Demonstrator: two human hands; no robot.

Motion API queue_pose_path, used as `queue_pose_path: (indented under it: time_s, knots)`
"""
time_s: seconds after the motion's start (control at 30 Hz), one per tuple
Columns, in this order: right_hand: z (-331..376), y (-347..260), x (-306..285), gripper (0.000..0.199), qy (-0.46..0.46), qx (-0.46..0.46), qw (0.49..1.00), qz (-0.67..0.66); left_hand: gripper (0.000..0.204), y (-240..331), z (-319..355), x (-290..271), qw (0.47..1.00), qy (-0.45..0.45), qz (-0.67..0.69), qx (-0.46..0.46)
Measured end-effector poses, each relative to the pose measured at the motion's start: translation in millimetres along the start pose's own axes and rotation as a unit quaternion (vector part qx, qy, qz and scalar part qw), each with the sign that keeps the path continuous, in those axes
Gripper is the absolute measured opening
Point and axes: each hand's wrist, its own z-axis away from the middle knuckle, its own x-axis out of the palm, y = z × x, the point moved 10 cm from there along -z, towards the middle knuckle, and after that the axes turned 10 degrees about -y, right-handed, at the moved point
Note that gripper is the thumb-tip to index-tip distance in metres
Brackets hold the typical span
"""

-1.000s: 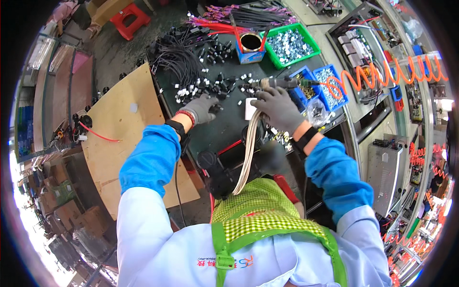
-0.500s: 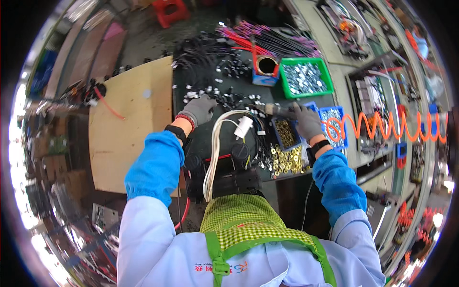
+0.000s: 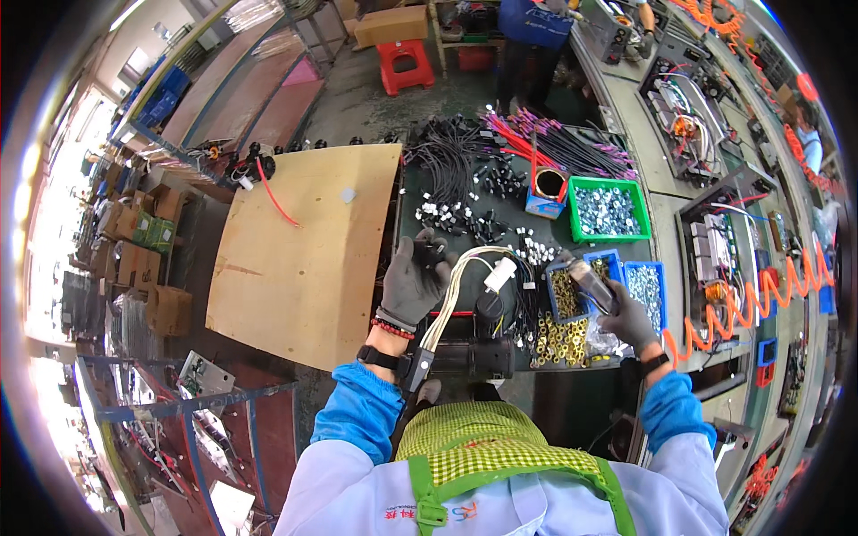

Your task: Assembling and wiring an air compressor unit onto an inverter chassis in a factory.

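My left hand (image 3: 409,284), in a grey glove, curls its fingers around something dark beside the bundle of pale wires (image 3: 453,290). What it holds is too dark to make out. A white connector (image 3: 500,274) ends one of those wires. Just in front of me, a black cylindrical assembly (image 3: 474,355) sits at the bench edge below the wires. My gloved right hand (image 3: 628,319) grips a power screwdriver (image 3: 590,284), its tip pointing left over a blue bin of brass screws (image 3: 566,295). Brass-coloured washers (image 3: 560,341) lie loose just below that bin.
A green bin (image 3: 612,238) of metal fasteners and a blue bin (image 3: 661,293) of silver screws stand on the right. Black cables (image 3: 450,161) and purple-tipped cables (image 3: 590,152) lie farther back. A plywood board (image 3: 304,241) is at left; an orange coiled hose (image 3: 751,308) hangs right.
The view has shifted, showing more of the room beyond the bench. My left hand has drawn back from the small black parts towards the wires. My right hand still holds the screwdriver.
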Motion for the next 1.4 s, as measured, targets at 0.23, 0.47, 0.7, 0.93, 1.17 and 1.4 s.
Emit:
queue_pose_path:
  time_s: [0.23, 0.47, 0.7, 0.93, 1.17, 1.4]
  knots:
    - [162, -70, 96, 0.072, -0.032, 0.063, 0.827, -0.558, 0.037, -37, 24, -2, 0.983, -0.018, -0.116, -0.141]
    - [241, -175, 181, 0.063, -0.019, 0.016, 0.931, -0.365, 0.038, -69, 103, 1, 0.946, 0.019, -0.198, -0.256]
    - [292, -190, 233, 0.058, 0.033, 0.061, 0.945, -0.320, 0.037, -100, 168, -4, 0.912, 0.016, -0.254, -0.321]
    - [329, -164, 295, 0.056, 0.031, 0.121, 0.947, -0.295, 0.031, -134, 221, -24, 0.872, -0.018, -0.336, -0.356]
    - [303, -99, 330, 0.054, 0.058, 0.160, 0.929, -0.330, 0.020, -202, 204, -123, 0.807, 0.065, -0.393, -0.435]
    - [276, -62, 337, 0.057, 0.100, 0.143, 0.933, -0.315, 0.017, -219, 175, -137, 0.821, 0.098, -0.376, -0.419]
